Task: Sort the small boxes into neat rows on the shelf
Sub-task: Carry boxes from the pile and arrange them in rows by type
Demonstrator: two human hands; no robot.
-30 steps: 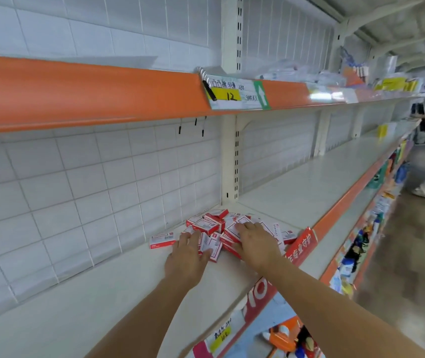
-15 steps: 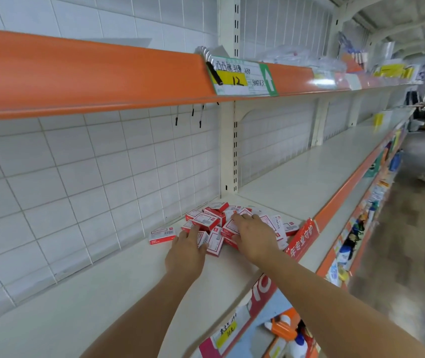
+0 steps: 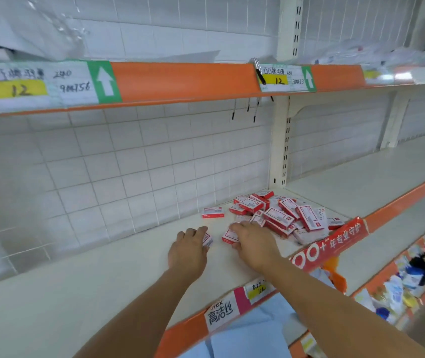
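1. Boxes (image 3: 280, 217) lie heaped on our shelf (image 3: 103, 288), right of centre frame.
2. Our left hand (image 3: 188, 250) grips one box (image 3: 207, 239).
3. Our right hand (image 3: 254, 242) holds another box (image 3: 230, 236).

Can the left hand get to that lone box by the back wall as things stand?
Probably yes. The lone box lies apart from the pile, and bare shelf is all that lies between it and the left hand. That hand already holds a small box, though, so it may need setting down first.
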